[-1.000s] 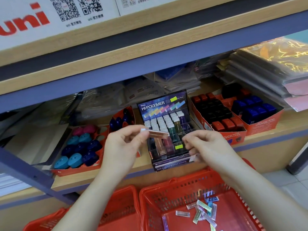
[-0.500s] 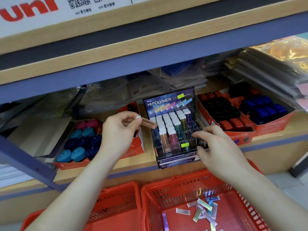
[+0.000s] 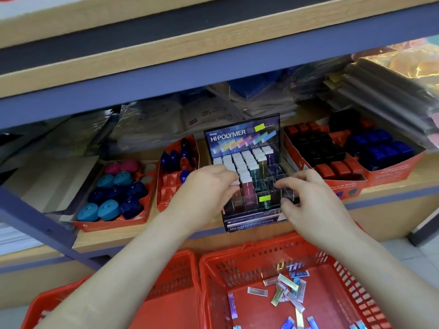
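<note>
**Two hands at work on a shop's eraser display**

Both of a person's hands meet at an eraser display [image 3: 242,136] standing at the front edge of a wooden shelf [image 3: 114,236], between four orange card trays. The left hand [image 3: 206,186], fingers curled, covers the display's front left rows; whether it pinches an eraser there cannot be told. The right hand [image 3: 316,203] pinches the clear front right corner between forefinger and thumb.

The backboard reads "Pentel HI-POLYMER" and "NON-PVC", and the base reads "Slim body for precise erasing". Two yellow-green stickers sit on it, one at the top and one low at the front. White-capped erasers [image 3: 247,162] stand upright in rows behind the fingers.

The leftmost tray [image 3: 111,225] holds round sharpeners, among them two pink [image 3: 129,166] and four teal [image 3: 108,210]. Plastic-wrapped packets [image 3: 154,124] are heaped behind, under the low shelf board above.

Two red baskets sit below. The right basket [image 3: 365,302] holds more than ten loose erasers [image 3: 257,291], and the forearm crosses the left basket [image 3: 175,276].
</note>
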`<state>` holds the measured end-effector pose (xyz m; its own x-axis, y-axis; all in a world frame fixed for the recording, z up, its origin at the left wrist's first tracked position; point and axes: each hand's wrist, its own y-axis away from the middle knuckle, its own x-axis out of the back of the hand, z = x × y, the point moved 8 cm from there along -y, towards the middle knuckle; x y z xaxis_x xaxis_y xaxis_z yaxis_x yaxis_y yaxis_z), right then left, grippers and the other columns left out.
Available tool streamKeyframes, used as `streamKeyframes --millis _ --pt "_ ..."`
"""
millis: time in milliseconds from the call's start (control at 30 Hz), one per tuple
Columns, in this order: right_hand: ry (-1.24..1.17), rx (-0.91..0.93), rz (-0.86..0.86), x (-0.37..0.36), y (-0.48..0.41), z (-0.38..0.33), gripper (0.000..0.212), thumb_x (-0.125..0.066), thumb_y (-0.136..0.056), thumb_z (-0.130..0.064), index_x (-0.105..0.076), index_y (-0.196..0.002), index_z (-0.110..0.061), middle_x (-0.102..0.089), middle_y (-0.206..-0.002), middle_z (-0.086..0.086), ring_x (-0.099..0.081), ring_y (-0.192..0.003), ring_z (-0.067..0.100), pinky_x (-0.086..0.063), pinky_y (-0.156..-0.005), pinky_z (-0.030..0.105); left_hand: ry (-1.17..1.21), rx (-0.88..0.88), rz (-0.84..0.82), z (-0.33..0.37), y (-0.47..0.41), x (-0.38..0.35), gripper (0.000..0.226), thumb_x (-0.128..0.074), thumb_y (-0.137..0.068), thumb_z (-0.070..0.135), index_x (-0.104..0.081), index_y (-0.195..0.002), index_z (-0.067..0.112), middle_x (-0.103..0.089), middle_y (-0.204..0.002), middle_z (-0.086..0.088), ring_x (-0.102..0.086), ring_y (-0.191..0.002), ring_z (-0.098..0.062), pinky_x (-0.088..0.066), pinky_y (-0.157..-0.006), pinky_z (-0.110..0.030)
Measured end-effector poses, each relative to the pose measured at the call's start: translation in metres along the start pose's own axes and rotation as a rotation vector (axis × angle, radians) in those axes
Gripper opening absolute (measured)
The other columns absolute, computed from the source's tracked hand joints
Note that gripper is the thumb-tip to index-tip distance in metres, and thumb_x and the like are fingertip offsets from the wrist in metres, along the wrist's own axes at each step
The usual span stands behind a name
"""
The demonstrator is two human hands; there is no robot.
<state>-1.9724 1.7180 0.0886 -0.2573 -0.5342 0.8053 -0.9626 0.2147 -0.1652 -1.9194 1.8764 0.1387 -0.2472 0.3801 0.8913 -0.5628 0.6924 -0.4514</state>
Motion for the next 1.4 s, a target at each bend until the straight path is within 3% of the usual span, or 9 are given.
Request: streamKeyframes --millis 167,300,467,600,733,833,1033,1267,1400 --pt "-0.021 0.008 -0.026 0.001 0.003 -0.002 0.039 -0.054 -0.095 -0.021 -0.056 -0.133 -0.027 -0.043 -0.130 -0.005 -0.056 -0.094 0.011 -0.047 -0.076 0.025 -0.058 -0.044 0.024 0.002 0.003 -0.009 0.012 -0.077 -0.080 0.015 -0.068 -0.079 0.008 -0.061 -0.071 -0.002 -0.060 -0.067 -0.022 -0.051 -0.058 -0.030" --pt "-0.073 0.024 -0.007 0.007 0.006 -0.004 0.043 -0.055 -0.094 -0.018 -0.053 -0.135 -0.030 -0.046 -0.130 -0.006 -0.059 -0.090 0.011 -0.050 -0.082 0.032 -0.069 0.017 0.057 0.000 0.004 -0.006 0.020 -0.080 -0.077 0.019 -0.068 -0.088 0.008 -0.061 -0.077 -0.002 -0.060 -0.069 -0.021 -0.050 -0.057 -0.029" --pt "-0.168 0.055 0.140 0.030 0.015 0.002 0.032 -0.057 -0.091 -0.009 -0.065 -0.118 -0.024 -0.057 -0.108 -0.008 -0.058 -0.092 0.007 -0.042 -0.076 0.018 0.045 0.152 0.175 0.005 0.018 0.016 0.012 -0.072 -0.085 0.020 -0.065 -0.094 0.015 -0.057 -0.077 0.007 -0.049 -0.064 -0.007 -0.049 -0.056 -0.026" --pt "-0.099 0.054 0.003 0.027 0.029 0.018 0.020 -0.059 -0.089 -0.011 -0.069 -0.094 -0.027 -0.066 -0.078 -0.015 -0.063 -0.072 0.007 -0.049 -0.069 0.025 0.228 0.152 0.192 0.033 0.050 0.015 0.002 -0.064 -0.088 0.020 -0.064 -0.086 0.020 -0.053 -0.073 0.015 -0.047 -0.063 -0.003 -0.042 -0.058 -0.018" --pt "0.174 0.029 -0.293 -0.004 0.059 0.056 0.013 -0.060 -0.089 -0.022 -0.068 -0.095 -0.031 -0.068 -0.083 -0.013 -0.066 -0.084 0.014 -0.052 -0.077 0.032 0.355 0.188 -0.043 0.056 0.091 -0.052 0.008 -0.059 -0.087 0.030 -0.065 -0.085 0.025 -0.057 -0.073 0.014 -0.053 -0.065 -0.006 -0.048 -0.062 -0.027" --pt "0.396 -0.004 -0.464 -0.031 0.092 0.100 0.019 -0.058 -0.088 -0.022 -0.067 -0.104 -0.027 -0.071 -0.094 -0.007 -0.066 -0.094 0.018 -0.049 -0.080 0.031 0.344 0.238 -0.419 0.068 0.128 -0.142 0.011 -0.057 -0.089 0.028 -0.067 -0.093 0.025 -0.065 -0.089 0.005 -0.062 -0.087 -0.018 -0.049 -0.075 -0.034" --pt "0.507 -0.116 -0.866 -0.111 0.162 0.210 0.038 -0.060 -0.086 -0.022 -0.060 -0.123 -0.018 -0.067 -0.116 0.007 -0.061 -0.113 0.027 -0.046 -0.090 0.033 0.210 0.099 -1.071 0.122 0.224 -0.295 0.027 -0.053 -0.093 0.026 -0.061 -0.117 0.019 -0.058 -0.121 -0.010 -0.053 -0.119 -0.030 -0.046 -0.092 -0.037" --pt "0.538 -0.122 -1.077 -0.212 0.195 0.289 0.045 -0.064 -0.082 -0.021 -0.055 -0.126 -0.019 -0.060 -0.120 0.012 -0.060 -0.113 0.031 -0.049 -0.088 0.035 0.127 -0.298 -1.185 0.168 0.281 -0.378 0.045 -0.039 -0.102 0.024 -0.035 -0.147 0.024 -0.027 -0.155 -0.008 -0.025 -0.142 -0.028 -0.032 -0.109 -0.039" --pt "0.517 -0.066 -1.184 -0.259 0.205 0.303 0.064 -0.064 -0.084 -0.015 -0.043 -0.144 -0.024 -0.049 -0.138 0.006 -0.053 -0.125 0.027 -0.047 -0.098 0.034 0.119 -0.391 -1.178 0.177 0.288 -0.391 0.062 -0.050 -0.093 0.012 -0.025 -0.149 0.020 -0.025 -0.152 -0.007 -0.022 -0.140 -0.028 -0.035 -0.106 -0.043"
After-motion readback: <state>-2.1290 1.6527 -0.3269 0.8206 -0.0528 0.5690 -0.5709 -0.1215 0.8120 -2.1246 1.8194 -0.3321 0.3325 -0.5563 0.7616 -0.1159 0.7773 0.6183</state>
